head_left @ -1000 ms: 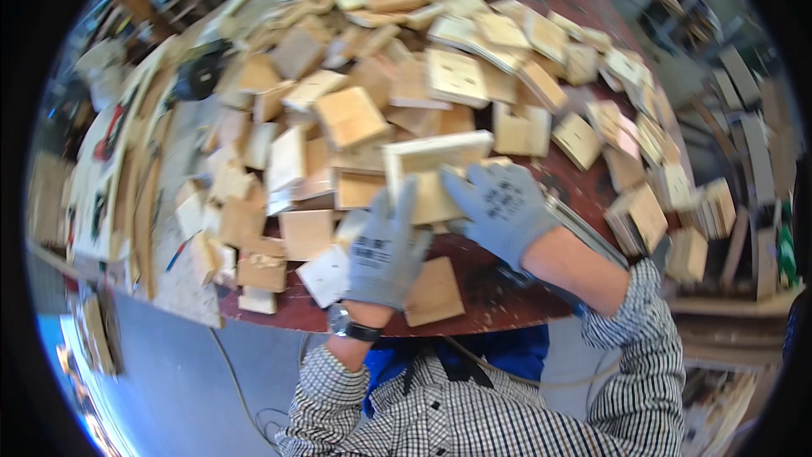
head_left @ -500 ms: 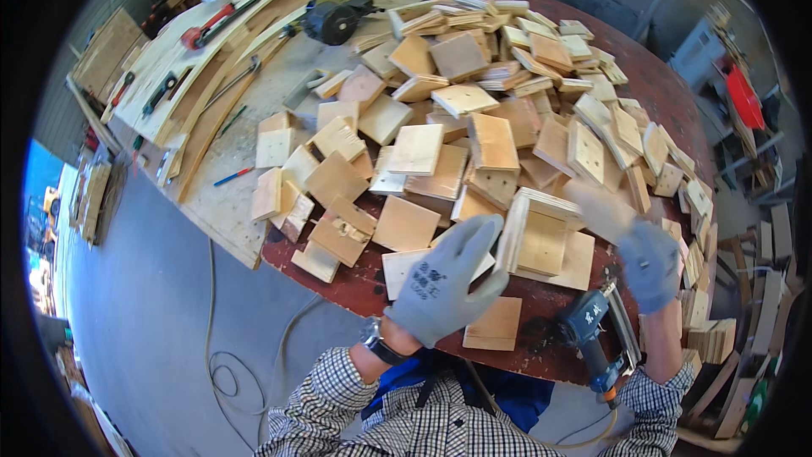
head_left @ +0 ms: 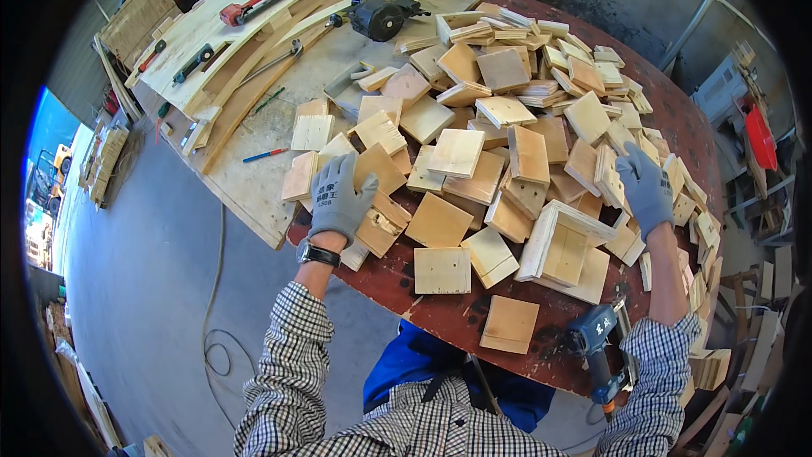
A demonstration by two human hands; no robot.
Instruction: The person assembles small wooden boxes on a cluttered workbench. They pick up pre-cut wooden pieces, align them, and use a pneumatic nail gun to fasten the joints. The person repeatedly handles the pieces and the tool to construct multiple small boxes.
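My left hand [head_left: 340, 196], in a grey work glove, lies over the left edge of a pile of square wooden blocks [head_left: 457, 152]. Its fingers are stretched and its thumb stands apart. On the pile's right side, my right hand [head_left: 647, 190], gloved alike, has loosely bent fingers beside a pale block [head_left: 609, 176]; I see nothing held in it. Between the hands, nearer me, stands a corner-shaped wooden assembly [head_left: 562, 254] of joined boards. A single block [head_left: 509, 324] lies by the table's front edge. To its right rests a blue-grey nail gun [head_left: 596, 343].
The dark red table [head_left: 372, 275] has a plywood sheet [head_left: 254, 178] on its left, bearing a black power tool [head_left: 382, 15], a red-handled tool [head_left: 245, 8], long wooden strips and a blue pencil [head_left: 265, 155]. A hose [head_left: 207, 322] trails over the floor.
My left hand has moved left from the wooden assembly to the pile's left edge. My right hand has risen from near the nail gun; the blurred block by it is gone from there.
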